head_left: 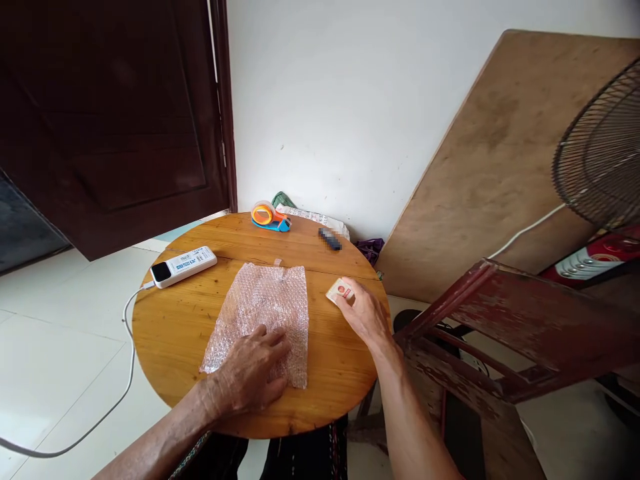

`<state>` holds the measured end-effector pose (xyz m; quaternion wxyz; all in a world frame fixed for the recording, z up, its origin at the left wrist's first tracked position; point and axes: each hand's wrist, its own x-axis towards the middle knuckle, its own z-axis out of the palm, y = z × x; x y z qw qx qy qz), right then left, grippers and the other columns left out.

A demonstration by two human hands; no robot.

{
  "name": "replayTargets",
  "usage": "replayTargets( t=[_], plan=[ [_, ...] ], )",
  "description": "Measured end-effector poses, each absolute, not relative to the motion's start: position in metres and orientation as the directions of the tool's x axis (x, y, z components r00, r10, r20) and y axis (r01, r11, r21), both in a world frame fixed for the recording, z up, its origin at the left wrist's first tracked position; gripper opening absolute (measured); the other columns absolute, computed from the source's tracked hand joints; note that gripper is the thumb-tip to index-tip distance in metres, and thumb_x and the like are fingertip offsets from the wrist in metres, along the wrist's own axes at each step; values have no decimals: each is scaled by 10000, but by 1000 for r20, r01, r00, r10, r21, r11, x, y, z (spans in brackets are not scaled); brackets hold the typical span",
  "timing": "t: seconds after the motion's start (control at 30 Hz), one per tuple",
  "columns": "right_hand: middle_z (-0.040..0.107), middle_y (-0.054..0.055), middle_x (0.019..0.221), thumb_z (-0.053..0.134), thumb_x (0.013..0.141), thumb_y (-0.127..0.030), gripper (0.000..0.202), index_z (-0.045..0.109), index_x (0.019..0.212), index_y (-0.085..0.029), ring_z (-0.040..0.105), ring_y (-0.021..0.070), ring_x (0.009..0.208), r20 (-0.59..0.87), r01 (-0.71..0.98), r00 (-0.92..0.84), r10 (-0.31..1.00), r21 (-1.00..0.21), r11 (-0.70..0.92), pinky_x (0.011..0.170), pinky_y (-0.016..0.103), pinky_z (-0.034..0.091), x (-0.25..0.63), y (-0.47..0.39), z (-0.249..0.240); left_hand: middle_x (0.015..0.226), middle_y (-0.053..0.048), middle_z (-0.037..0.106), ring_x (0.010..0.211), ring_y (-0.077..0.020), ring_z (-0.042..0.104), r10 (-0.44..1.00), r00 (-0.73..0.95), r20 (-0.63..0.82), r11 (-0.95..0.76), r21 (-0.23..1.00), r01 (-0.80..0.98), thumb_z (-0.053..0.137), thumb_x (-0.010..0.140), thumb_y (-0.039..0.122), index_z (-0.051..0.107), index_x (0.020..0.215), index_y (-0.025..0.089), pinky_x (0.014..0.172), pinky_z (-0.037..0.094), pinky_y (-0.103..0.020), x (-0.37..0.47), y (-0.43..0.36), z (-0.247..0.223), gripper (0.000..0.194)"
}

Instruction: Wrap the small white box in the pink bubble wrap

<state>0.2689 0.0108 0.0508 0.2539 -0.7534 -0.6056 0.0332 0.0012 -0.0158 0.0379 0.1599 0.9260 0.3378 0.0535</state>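
A sheet of clear bubble wrap [270,300] lies flat on the round wooden table [170,353]. My left hand [257,367] rests on its lower part, palm down with the fingers spread. To the right of the wrap, my right hand [364,310] has its thumb and fingers closed around a small flat pale pack [341,289] with red print. The pack is at the tabletop near the right edge; its far side is partly covered by the fingers, and its kind does not show.
An orange and blue tape dispenser [270,217] stands at the table's back edge. Right of it lies a dark blurred object [330,239]. A white device [184,266] with a cable is at the left. A worn red chair [500,327] and a fan [605,147] stand to the right.
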Motion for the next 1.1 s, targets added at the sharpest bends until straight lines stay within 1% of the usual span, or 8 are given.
replayTargets(
  t=[0.13, 0.23, 0.33, 0.5, 0.6, 0.83, 0.97, 1.1],
  plan=[
    [535, 161, 1410, 561, 892, -317, 424, 610, 1289, -178, 494, 348, 1277, 392, 937, 289, 873, -303, -175, 1048, 480, 375, 260, -1, 48, 1422, -98, 524, 1162, -354, 521, 655, 756, -5, -712, 333, 619, 593, 792, 295, 596, 1195, 237, 938, 507, -541, 2, -17, 36, 408],
    [559, 147, 1377, 466, 965, -315, 353, 624, 1250, -179, 491, 286, 1284, 523, 942, 70, 849, -314, 116, 1077, 444, 366, 215, -16, 46, 1438, -81, 509, 1169, -357, 510, 652, 758, -16, -713, 325, 621, 594, 790, 296, 565, 1255, 256, 936, 505, -537, 2, -17, 33, 468],
    [607, 74, 1336, 451, 973, -239, 325, 606, 1258, -248, 544, 239, 1214, 352, 865, -228, 908, -355, 354, 1027, 415, 417, 175, -22, 33, 1407, -87, 530, 1144, -350, 520, 655, 754, -47, -707, 316, 633, 615, 775, 294, 551, 1278, 254, 932, 504, -529, 3, -20, 31, 509],
    [573, 93, 1386, 423, 958, -136, 358, 585, 1272, -195, 524, 255, 1247, 222, 889, -203, 954, -367, 275, 1031, 440, 420, 167, -17, 12, 1497, -63, 457, 1235, -335, 494, 644, 765, -19, -703, 378, 602, 656, 763, 266, 550, 1285, 272, 1027, 463, -505, -3, -22, 37, 533],
    [566, 91, 1397, 423, 963, -141, 362, 573, 1287, -204, 504, 262, 1278, 234, 892, -223, 946, -342, 294, 1034, 445, 418, 171, -16, 8, 1388, -66, 561, 1196, -277, 545, 669, 741, 59, -688, 428, 587, 594, 826, 212, 590, 1242, 261, 1023, 480, -435, -11, -8, 43, 419],
    [562, 111, 1409, 457, 936, -110, 404, 577, 1316, -175, 510, 270, 1273, 245, 909, -232, 941, -289, 299, 1057, 454, 410, 171, -18, 7, 1462, -145, 498, 1355, -374, 410, 691, 716, 102, -719, 202, 665, 647, 854, 363, 588, 1302, 190, 1100, 367, -574, -18, 40, 35, 483],
    [557, 114, 1413, 511, 945, -181, 368, 584, 1305, -172, 525, 277, 1256, 191, 920, -274, 943, -232, 314, 1038, 451, 422, 179, -7, 17, 1474, -153, 476, 1367, -378, 398, 677, 733, 65, -730, 183, 658, 662, 820, 555, 574, 1316, 210, 1111, 324, -595, -22, 57, 23, 611],
    [606, 114, 1347, 519, 966, -269, 297, 623, 1232, -186, 567, 299, 1196, 148, 952, -236, 960, -163, 259, 974, 482, 433, 188, 11, 30, 1454, -150, 488, 1364, -371, 394, 682, 726, 91, -727, 193, 659, 659, 806, 575, 560, 1326, 212, 1112, 318, -579, -24, 64, 19, 641]
  ],
)
